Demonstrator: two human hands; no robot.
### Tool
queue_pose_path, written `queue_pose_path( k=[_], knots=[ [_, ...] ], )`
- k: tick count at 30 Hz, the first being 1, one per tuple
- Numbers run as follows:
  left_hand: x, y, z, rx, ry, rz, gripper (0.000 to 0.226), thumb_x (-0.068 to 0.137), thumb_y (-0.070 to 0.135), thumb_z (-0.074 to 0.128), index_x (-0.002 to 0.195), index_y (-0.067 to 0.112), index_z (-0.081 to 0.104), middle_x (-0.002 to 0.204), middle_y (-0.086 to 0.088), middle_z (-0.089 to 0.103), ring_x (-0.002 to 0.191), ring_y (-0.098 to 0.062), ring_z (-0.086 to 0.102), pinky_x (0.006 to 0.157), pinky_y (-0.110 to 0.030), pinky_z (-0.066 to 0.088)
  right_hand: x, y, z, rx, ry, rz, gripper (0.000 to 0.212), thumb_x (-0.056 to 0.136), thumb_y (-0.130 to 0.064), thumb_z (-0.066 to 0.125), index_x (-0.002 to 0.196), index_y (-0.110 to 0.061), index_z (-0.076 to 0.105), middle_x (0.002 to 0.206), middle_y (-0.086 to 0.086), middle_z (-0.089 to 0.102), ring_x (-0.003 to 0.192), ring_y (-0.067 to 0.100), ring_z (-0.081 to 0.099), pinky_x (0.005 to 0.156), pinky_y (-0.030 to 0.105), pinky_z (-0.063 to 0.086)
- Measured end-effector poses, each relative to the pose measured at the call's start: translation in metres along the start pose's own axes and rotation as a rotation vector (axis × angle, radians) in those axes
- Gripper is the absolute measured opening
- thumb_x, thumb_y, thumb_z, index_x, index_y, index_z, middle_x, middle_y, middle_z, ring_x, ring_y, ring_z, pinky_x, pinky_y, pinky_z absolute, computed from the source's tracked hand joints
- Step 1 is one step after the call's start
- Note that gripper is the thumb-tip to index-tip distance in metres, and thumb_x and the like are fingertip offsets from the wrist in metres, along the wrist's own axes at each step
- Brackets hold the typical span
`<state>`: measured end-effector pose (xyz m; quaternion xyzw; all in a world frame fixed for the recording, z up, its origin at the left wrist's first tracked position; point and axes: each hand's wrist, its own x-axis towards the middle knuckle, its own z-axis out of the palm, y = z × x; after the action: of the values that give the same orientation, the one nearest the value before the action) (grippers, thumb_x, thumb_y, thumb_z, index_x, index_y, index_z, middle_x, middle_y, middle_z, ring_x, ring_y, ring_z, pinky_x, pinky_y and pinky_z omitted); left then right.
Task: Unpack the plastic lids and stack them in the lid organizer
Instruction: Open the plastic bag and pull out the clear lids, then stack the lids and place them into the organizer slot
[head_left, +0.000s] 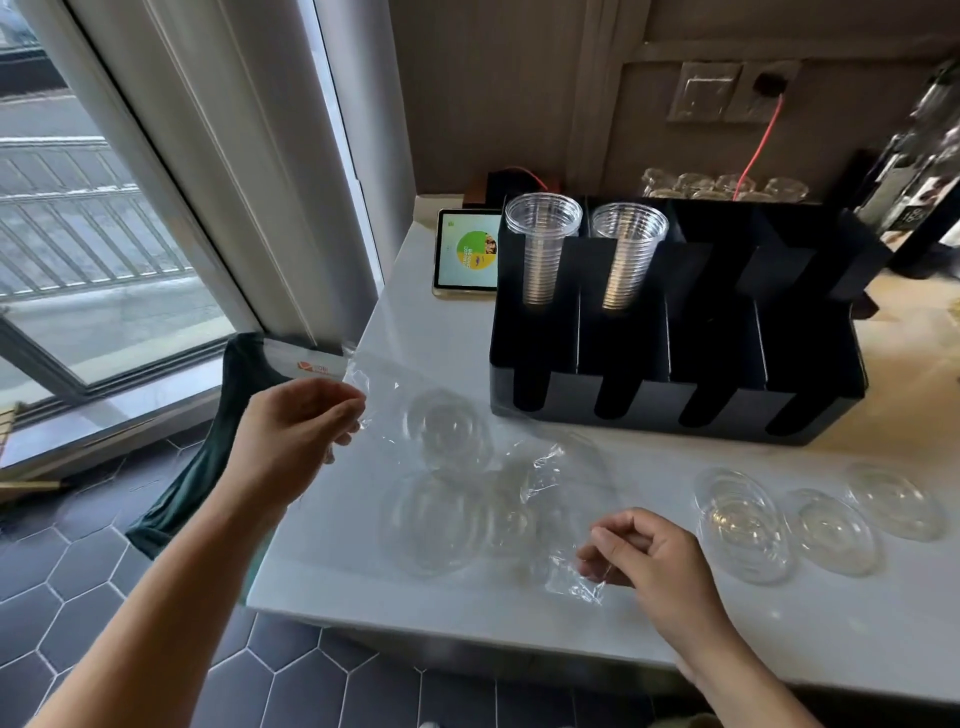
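Note:
A clear plastic bag (545, 467) lies stretched over the white counter (467, 608), with several clear dome lids (431, 525) showing through it. My left hand (301, 436) pinches the bag's far-left edge above the counter's corner. My right hand (649, 561) pinches the crumpled near end of the bag. Three loose clear lids (743, 525) lie in a row on the counter to the right of that hand. The black lid organizer (675, 364) stands behind; its four front slots look empty.
Two stacks of clear cups (543, 244) stand in the organizer's rear left compartments. A tablet (467, 254) leans at the back left of the counter. Glasses (722, 187) and a red cable (758, 145) sit behind the organizer. The counter drops off at left to a dark tiled floor (78, 597).

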<state>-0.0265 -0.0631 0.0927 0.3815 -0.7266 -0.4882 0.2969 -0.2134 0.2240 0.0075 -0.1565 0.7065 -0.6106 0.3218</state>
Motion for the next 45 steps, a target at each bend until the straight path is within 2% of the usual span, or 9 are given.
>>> queue_pose_path(
  k=[3, 16, 22, 25, 27, 30, 35, 39, 45],
  knots=[
    [0.003, 0.012, 0.002, 0.014, -0.006, 0.038, 0.019, 0.087, 0.012, 0.075, 0.081, 0.030, 0.079, 0.064, 0.001, 0.073, 0.056, -0.008, 0.062, 0.052, -0.024, 0.049, -0.003, 0.003, -0.004, 0.047, 0.024, 0.009, 0.015, 0.091, 0.000, 0.065, 0.081, -0.007, 0.072, 0.076, 0.017, 0.077, 0.068, 0.030, 0.075, 0.060, 0.025, 0.059],
    [0.006, 0.027, -0.011, -0.018, 0.080, 0.102, 0.006, 0.086, 0.009, 0.075, 0.085, 0.014, 0.078, 0.057, 0.005, 0.069, 0.049, -0.006, 0.052, 0.047, -0.014, 0.042, -0.009, 0.008, 0.005, 0.040, -0.008, -0.045, 0.018, 0.089, 0.000, 0.069, 0.081, -0.013, 0.077, 0.064, 0.004, 0.069, 0.059, 0.013, 0.062, 0.059, 0.025, 0.056],
    [0.016, 0.009, -0.015, 0.249, 0.123, 0.059, 0.009, 0.087, 0.011, 0.074, 0.083, 0.019, 0.076, 0.058, -0.002, 0.070, 0.042, 0.000, 0.053, 0.052, -0.022, 0.045, -0.010, 0.010, 0.012, 0.010, -0.025, -0.029, 0.019, 0.087, 0.000, 0.071, 0.082, -0.016, 0.079, 0.067, 0.006, 0.071, 0.061, 0.017, 0.063, 0.060, 0.026, 0.056],
    [0.021, -0.009, -0.021, 0.324, 0.129, 0.020, 0.009, 0.087, 0.014, 0.075, 0.082, 0.022, 0.075, 0.060, -0.004, 0.071, 0.048, -0.010, 0.057, 0.060, -0.027, 0.047, -0.011, 0.012, 0.010, -0.044, -0.067, -0.039, 0.019, 0.088, -0.009, 0.072, 0.082, -0.026, 0.079, 0.072, 0.009, 0.073, 0.064, 0.014, 0.063, 0.062, 0.028, 0.057],
    [0.023, -0.022, -0.023, 0.373, 0.137, -0.009, 0.008, 0.088, 0.016, 0.075, 0.083, 0.023, 0.075, 0.065, -0.006, 0.073, 0.053, -0.017, 0.060, 0.065, -0.030, 0.047, -0.008, 0.014, -0.001, -0.172, 0.001, -0.139, 0.016, 0.089, -0.014, 0.072, 0.082, -0.027, 0.078, 0.077, 0.004, 0.073, 0.067, 0.006, 0.064, 0.065, 0.030, 0.057],
    [0.024, -0.039, -0.021, 0.472, 0.153, -0.072, 0.005, 0.089, 0.020, 0.074, 0.093, 0.017, 0.076, 0.083, -0.013, 0.077, 0.067, -0.029, 0.067, 0.070, -0.038, 0.053, 0.003, 0.016, -0.031, -0.647, 0.234, -0.353, 0.020, 0.087, -0.006, 0.071, 0.100, -0.022, 0.076, 0.101, -0.010, 0.070, 0.086, 0.009, 0.064, 0.079, 0.029, 0.053],
    [0.019, -0.057, -0.018, 0.874, 0.254, -0.016, 0.032, 0.089, 0.022, 0.072, 0.119, 0.008, 0.070, 0.108, -0.026, 0.070, 0.103, -0.047, 0.061, 0.082, -0.050, 0.050, 0.026, 0.014, -0.063, -1.182, -0.010, -0.247, 0.061, 0.089, -0.025, 0.065, 0.146, -0.028, 0.046, 0.152, -0.015, 0.043, 0.130, 0.019, 0.040, 0.106, 0.032, 0.040],
    [-0.008, -0.046, 0.002, 0.937, 0.358, 0.303, 0.028, 0.088, 0.022, 0.066, 0.111, 0.008, 0.072, 0.104, -0.026, 0.066, 0.095, -0.046, 0.055, 0.078, -0.050, 0.044, 0.040, 0.006, -0.062, -1.269, -0.049, -0.279, 0.066, 0.086, -0.038, 0.069, 0.146, -0.028, 0.045, 0.140, -0.011, 0.052, 0.124, 0.019, 0.040, 0.102, 0.030, 0.040],
    [-0.079, -0.045, 0.084, 0.801, -0.028, 0.420, 0.043, 0.090, 0.044, 0.051, 0.115, 0.017, 0.072, 0.115, -0.010, 0.067, 0.111, -0.036, 0.057, 0.090, -0.047, 0.047, 0.047, -0.014, -0.056, -1.394, -0.045, -0.274, 0.046, 0.077, -0.045, 0.076, 0.116, -0.026, 0.064, 0.106, -0.005, 0.057, 0.108, 0.020, 0.046, 0.086, 0.030, 0.041]
  ],
)
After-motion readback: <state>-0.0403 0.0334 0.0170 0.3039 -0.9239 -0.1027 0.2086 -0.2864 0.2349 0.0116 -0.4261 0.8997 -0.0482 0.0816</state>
